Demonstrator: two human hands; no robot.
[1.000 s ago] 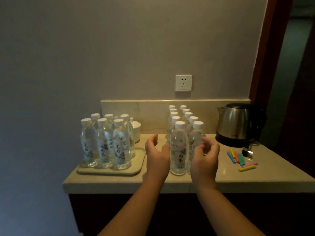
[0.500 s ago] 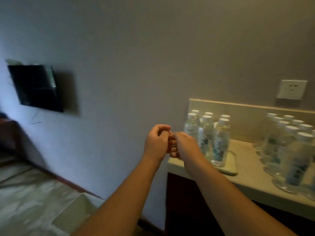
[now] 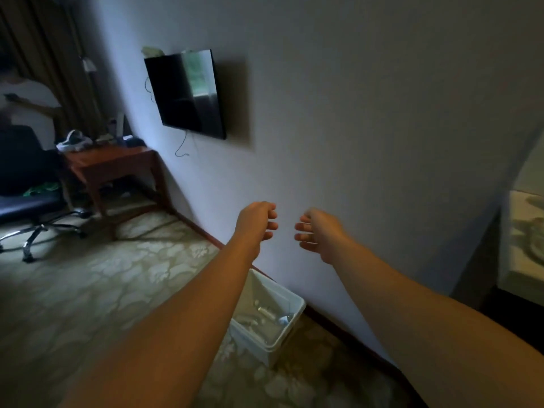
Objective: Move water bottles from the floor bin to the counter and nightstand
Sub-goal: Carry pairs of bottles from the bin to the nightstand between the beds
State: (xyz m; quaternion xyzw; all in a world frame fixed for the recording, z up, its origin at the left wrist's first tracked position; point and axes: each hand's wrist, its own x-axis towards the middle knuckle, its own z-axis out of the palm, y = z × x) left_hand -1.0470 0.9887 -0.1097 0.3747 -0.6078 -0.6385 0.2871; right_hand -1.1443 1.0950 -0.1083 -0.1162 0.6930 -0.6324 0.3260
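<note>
Hands: your left hand [image 3: 255, 219] and right hand [image 3: 319, 234] hang above the bin [image 3: 272, 340], each grip loosely curled, holding nothing | Bottles [image 3: 266, 313]: lying in the bin, against the wall, below your left forearm | Judgement: hands free because you are between loads; reach down next.

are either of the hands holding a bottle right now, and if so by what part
Nothing is held. The left hand and right hand hang loosely curled in the air, above the white floor bin.
</note>
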